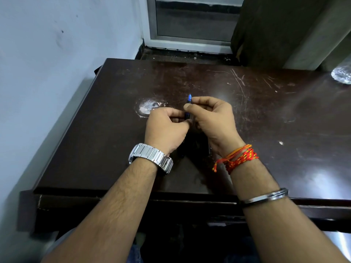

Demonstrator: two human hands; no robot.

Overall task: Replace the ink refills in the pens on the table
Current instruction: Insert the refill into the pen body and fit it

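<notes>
A blue pen [189,103] stands nearly upright between both my hands above the middle of the dark table [266,130]. Its translucent blue tip sticks up past my fingers; most of the barrel is hidden. My right hand [212,118] pinches the upper part with thumb and forefinger. My left hand [167,126] grips the lower part from the left. Dark pen-like objects [190,147] lie on the table under my wrists, mostly in shadow.
A white scuffed patch [148,108] marks the table just left of my hands. A clear plastic bottle [341,74] lies at the far right edge. A wall runs along the left, a window frame and curtain behind the table.
</notes>
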